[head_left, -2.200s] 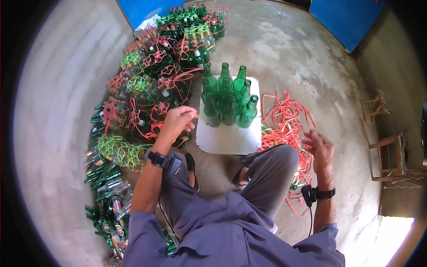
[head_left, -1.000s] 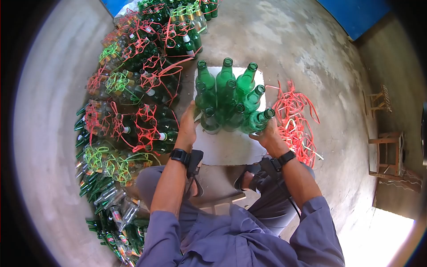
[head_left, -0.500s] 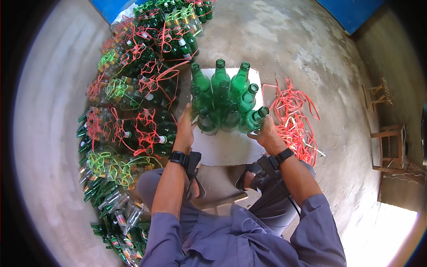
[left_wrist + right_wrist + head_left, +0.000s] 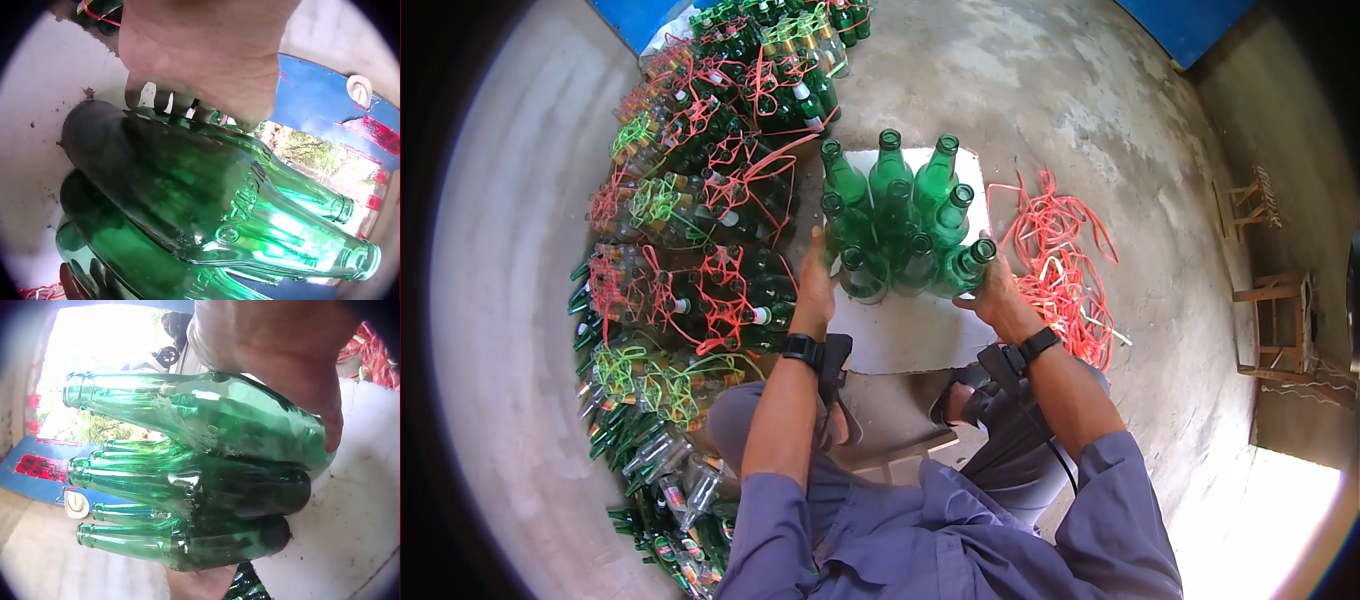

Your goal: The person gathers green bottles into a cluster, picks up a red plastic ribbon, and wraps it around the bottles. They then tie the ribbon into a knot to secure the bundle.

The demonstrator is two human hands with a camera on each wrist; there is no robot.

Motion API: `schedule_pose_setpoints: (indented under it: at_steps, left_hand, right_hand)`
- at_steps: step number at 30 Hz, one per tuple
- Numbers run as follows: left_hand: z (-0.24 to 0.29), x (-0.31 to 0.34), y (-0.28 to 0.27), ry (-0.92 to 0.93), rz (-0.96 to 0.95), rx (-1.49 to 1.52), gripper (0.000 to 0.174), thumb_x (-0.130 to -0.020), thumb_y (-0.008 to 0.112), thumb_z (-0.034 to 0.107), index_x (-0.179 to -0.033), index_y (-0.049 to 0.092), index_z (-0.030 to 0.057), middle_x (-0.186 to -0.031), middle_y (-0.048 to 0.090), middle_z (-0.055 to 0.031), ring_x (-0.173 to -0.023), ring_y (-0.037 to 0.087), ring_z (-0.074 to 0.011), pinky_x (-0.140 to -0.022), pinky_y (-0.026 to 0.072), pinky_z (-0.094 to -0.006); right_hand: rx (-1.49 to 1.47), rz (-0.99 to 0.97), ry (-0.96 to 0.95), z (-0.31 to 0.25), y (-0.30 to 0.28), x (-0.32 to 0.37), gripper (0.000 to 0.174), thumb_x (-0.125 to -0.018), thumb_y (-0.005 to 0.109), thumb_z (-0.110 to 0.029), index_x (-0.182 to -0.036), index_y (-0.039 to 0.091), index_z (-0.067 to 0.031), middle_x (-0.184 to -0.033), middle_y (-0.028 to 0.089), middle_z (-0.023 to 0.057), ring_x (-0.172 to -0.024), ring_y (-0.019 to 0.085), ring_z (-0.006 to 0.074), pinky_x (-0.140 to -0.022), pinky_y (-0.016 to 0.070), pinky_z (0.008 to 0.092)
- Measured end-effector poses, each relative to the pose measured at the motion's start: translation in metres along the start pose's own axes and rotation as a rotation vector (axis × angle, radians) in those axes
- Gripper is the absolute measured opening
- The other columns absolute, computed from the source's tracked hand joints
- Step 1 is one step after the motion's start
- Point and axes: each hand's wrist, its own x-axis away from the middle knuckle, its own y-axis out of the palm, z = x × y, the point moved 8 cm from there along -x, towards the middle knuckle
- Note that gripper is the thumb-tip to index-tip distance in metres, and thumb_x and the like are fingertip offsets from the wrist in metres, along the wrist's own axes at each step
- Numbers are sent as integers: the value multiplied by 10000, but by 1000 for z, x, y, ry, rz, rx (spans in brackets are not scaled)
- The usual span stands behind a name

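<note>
Several green glass bottles [image 4: 898, 215] stand upright in a tight cluster on a white board [image 4: 920, 340] in the head view. Along the cluster's left side lies my left hand [image 4: 813, 285], its fingers stretched forward against the outer bottles. My right hand [image 4: 1000, 300] holds the near right bottle [image 4: 968, 268], which leans slightly outward. In the right wrist view this bottle [image 4: 212, 412] has the palm along its side and the thumb near its base; the other fingers are hidden. Raised lettering shows on a bottle [image 4: 187, 194] in the left wrist view, below the left palm.
Many bottles tied with red and green straps [image 4: 725, 290] fill the floor on the left, with loose bottles [image 4: 670, 470] nearer the body. A tangled heap of red straps [image 4: 1060, 280] lies right of the board. A wooden stool [image 4: 1275, 325] stands by the right wall.
Both hands, earlier apart from the bottles, have come in to the two sides of the cluster. Over the last second they stay there with little movement.
</note>
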Motion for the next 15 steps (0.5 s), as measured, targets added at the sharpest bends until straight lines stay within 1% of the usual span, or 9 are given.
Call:
schedule_pose_setpoints:
  at_steps: [1,3,6,8,9,11,15]
  left_hand:
    - [1,2,2,6,8,11,712,-930,467,634,-1391,480,91,-1412,484,-90,-1337,398,-237,-1055,331,-474]
    - [1,4,3,14,13,19,705,-934,462,630,-1391,481,94,-1412,485,-89,-1332,401,-234,-1059,327,-475]
    - [1,5,10,58,-37,34,670,-955,442,605,-1390,482,98,-1409,488,-80,-1311,416,-222,-1059,322,-476]
    - [1,8,15,38,-54,114,622,-983,424,560,-1381,491,87,-1392,504,-68,-1286,438,-202,-1068,320,-432]
    - [0,7,15,39,-55,114,622,-983,424,560,-1381,491,87,-1392,504,-68,-1286,438,-202,-1068,320,-432]
    - [1,6,18,75,-80,138,588,-1002,415,520,-1369,502,70,-1372,520,-51,-1264,453,-187,-1075,313,-375]
    - [-1,7,17,39,-34,163,572,-1007,416,502,-1354,517,59,-1358,531,-46,-1256,460,-179,-1080,306,-340]
  right_hand:
    - [33,20,3,-2,4,5,762,-892,454,-652,-1405,420,-90,-1499,393,129,-1390,308,371,-1104,102,673]
    - [50,-3,13,-1,5,-2,776,-895,450,-655,-1422,398,-88,-1503,387,134,-1394,300,374,-1105,98,671]
    - [71,-26,14,0,2,-6,796,-901,439,-658,-1445,368,-81,-1509,377,146,-1400,286,379,-1106,91,672]
    - [74,-29,7,-1,2,-6,802,-904,433,-658,-1449,360,-75,-1510,373,152,-1403,281,382,-1106,88,673]
    - [80,-30,11,1,1,-8,805,-906,426,-660,-1450,357,-70,-1509,373,157,-1404,276,385,-1107,83,675]
    - [84,-29,15,3,-2,-12,808,-908,419,-661,-1451,355,-66,-1508,372,161,-1406,272,389,-1108,78,678]
    - [86,-41,18,4,-2,-16,824,-907,412,-668,-1456,344,-58,-1509,370,163,-1413,256,398,-1108,68,685]
